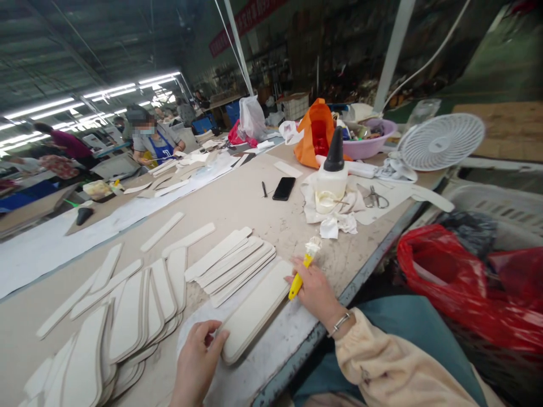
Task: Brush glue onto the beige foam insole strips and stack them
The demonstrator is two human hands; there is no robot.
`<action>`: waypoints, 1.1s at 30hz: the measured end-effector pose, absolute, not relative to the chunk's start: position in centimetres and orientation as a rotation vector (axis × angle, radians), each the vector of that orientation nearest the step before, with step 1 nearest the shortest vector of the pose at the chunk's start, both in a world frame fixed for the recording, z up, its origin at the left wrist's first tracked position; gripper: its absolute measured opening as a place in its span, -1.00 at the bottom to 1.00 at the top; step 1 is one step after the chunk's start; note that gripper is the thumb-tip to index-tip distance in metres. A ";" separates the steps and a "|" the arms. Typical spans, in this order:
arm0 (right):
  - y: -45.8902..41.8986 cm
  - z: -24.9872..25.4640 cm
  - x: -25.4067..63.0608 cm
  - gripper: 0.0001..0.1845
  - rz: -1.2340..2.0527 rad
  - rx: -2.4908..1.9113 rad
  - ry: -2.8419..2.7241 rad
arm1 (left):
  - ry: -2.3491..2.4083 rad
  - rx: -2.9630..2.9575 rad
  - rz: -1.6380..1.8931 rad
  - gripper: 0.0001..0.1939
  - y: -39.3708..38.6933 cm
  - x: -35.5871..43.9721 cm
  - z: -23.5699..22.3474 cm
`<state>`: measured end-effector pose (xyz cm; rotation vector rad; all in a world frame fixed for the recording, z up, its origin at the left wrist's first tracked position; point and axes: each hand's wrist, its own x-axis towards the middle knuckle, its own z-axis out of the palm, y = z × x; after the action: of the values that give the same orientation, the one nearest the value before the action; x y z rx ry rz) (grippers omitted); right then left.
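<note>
My right hand is closed around the yellow handle of a brush, whose whitish bristles point away from me. Its fingertips are at the far end of a stack of long white rounded panels lying near the table's front edge. At the near end of that stack is my left hand, thumb and fingers at the corner of the panels; whether they pinch the top one I cannot make out. Beyond the stack, more white strips lie fanned out. Several larger piles of white panels spread to the left.
A white bottle with a black cone top stands on crumpled cloth, with scissors beside it. A black phone, an orange bag, a purple basin and a white fan sit farther back. A red plastic bag is at right. A co-worker works across the table.
</note>
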<state>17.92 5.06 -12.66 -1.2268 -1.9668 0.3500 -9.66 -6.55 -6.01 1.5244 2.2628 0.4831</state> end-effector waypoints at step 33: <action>6.0 -10.3 17.8 -0.67 0.910 -1.045 -1.209 | 2.050 1.087 1.040 -0.56 -9.1 -4.3 -2.9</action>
<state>17.80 5.98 -10.30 -1.0454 -1.2087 0.9099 -4.34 -9.14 -2.87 1.0870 2.0503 1.0402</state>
